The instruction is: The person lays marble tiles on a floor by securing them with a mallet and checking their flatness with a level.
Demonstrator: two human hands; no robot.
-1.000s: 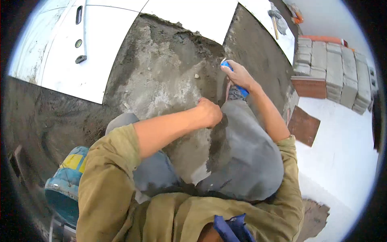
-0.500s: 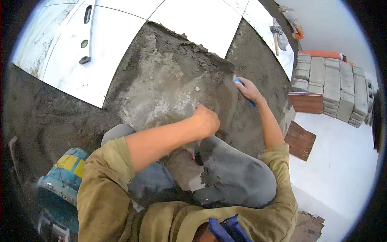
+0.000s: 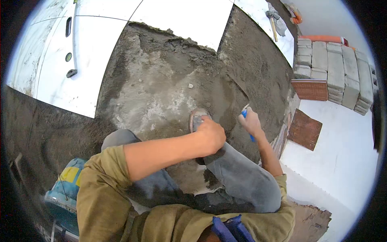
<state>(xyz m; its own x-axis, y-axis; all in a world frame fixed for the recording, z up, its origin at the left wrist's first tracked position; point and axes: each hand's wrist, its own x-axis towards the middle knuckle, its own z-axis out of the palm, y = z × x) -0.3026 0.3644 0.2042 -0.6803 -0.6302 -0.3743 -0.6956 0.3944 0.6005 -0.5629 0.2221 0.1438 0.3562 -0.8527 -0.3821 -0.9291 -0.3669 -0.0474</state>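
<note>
My right hand [image 3: 252, 121] grips the blue handle of a trowel [image 3: 244, 113]. The trowel's thin blade is seen nearly edge-on against the wet grey mortar [image 3: 219, 90]. In a loose fist, my left hand [image 3: 211, 136] hovers or rests over my bent leg, close to the toe of my shoe [image 3: 196, 117]; no object shows in it, though its palm side is hidden. Ahead, a large white tile [image 3: 181, 20] borders the rough mortar edge. A small stone [image 3: 190, 86] lies on the bare patch of floor.
A spirit level [image 3: 70, 44] lies on the white tiles at left. A mallet [image 3: 273, 24] rests on the far right tile. Stacked grey blocks [image 3: 334, 68] and a brown board [image 3: 304, 129] are at right. A teal bucket [image 3: 66, 193] stands by my left side.
My right hand has drawn the trowel back toward me and slightly right. My left hand has moved a little nearer, and my shoe toe now shows beside it. The view has shifted.
</note>
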